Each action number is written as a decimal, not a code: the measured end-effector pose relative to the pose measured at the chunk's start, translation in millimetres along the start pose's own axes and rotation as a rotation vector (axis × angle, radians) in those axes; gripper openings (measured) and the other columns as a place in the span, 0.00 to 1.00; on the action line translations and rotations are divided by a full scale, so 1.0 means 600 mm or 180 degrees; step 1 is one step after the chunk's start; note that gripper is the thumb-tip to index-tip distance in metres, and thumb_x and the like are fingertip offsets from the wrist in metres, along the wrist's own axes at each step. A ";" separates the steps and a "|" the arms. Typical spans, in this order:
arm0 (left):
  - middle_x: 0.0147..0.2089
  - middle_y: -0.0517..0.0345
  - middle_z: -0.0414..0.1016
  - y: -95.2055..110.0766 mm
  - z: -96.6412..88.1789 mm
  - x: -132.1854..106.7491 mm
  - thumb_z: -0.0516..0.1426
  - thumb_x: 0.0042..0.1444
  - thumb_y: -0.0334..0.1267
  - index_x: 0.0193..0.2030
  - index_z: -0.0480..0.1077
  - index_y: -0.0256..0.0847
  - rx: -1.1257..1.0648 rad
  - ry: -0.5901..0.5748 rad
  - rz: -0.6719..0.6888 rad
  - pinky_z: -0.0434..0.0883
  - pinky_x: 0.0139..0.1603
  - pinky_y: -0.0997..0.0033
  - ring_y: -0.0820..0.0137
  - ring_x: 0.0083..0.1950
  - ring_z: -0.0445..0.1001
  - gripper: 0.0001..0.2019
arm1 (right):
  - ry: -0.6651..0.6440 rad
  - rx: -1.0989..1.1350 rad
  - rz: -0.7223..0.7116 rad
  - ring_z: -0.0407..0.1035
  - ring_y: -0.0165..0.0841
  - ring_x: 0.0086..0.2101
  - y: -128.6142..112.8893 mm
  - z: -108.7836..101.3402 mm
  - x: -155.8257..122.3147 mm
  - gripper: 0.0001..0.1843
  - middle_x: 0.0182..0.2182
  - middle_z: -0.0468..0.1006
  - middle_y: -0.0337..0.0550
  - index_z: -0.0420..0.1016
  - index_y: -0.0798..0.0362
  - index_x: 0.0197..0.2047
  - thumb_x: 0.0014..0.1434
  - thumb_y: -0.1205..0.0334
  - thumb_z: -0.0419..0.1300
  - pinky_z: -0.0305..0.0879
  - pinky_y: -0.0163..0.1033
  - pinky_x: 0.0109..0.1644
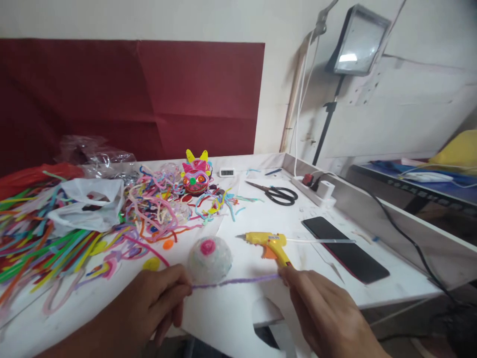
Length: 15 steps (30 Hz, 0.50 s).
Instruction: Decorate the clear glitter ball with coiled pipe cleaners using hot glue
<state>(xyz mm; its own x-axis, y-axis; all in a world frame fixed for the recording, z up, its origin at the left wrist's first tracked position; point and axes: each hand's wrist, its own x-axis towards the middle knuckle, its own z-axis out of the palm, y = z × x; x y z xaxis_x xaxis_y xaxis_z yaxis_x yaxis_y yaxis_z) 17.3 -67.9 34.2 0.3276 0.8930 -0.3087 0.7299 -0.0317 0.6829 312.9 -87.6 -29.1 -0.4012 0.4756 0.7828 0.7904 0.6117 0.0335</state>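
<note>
A purple pipe cleaner is stretched between my two hands, close to the table's front edge. My left hand pinches one end of it, and my right hand pinches the other. Just behind the pipe cleaner sits a whitish, translucent dome with a pink coil on it. Beyond my right fingers lies a yellow hot glue gun, its nozzle pointing left and a clear glue stick poking out of its back.
Many coloured pipe cleaners and a white plastic bag cover the left side. Farther back are a decorated pipe-cleaner figure, a small digital clock and black scissors. At right are a phone and a power strip.
</note>
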 end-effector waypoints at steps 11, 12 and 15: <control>0.26 0.62 0.72 -0.002 -0.015 0.013 0.50 0.61 0.47 0.34 0.68 0.38 -0.0489 -0.0090 0.0354 0.61 0.20 0.82 0.77 0.21 0.68 0.15 | -0.0092 0.0111 0.0175 0.72 0.33 0.23 0.004 -0.002 0.019 0.13 0.25 0.76 0.44 0.67 0.59 0.47 0.63 0.76 0.48 0.68 0.36 0.26; 0.27 0.62 0.73 -0.003 -0.016 0.011 0.49 0.62 0.46 0.34 0.68 0.38 -0.0422 -0.0002 0.0399 0.62 0.19 0.82 0.77 0.21 0.69 0.14 | -0.0079 0.0120 0.0156 0.71 0.33 0.23 0.001 -0.002 0.020 0.13 0.25 0.76 0.44 0.67 0.59 0.47 0.62 0.77 0.48 0.68 0.36 0.26; 0.24 0.64 0.74 -0.004 -0.019 0.009 0.50 0.61 0.45 0.33 0.71 0.40 -0.0081 0.0372 0.0607 0.63 0.18 0.82 0.77 0.19 0.70 0.14 | -0.0064 0.0319 0.0069 0.71 0.33 0.24 -0.008 -0.006 0.018 0.14 0.25 0.76 0.44 0.65 0.59 0.49 0.62 0.76 0.48 0.68 0.36 0.27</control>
<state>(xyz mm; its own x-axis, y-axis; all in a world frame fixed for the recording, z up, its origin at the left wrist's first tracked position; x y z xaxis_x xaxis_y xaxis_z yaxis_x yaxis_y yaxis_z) 10.5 -57.9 38.3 0.3853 0.9179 -0.0946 0.6456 -0.1949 0.7384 306.5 -87.5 -18.5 -0.3945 0.5015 0.7699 0.7493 0.6606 -0.0464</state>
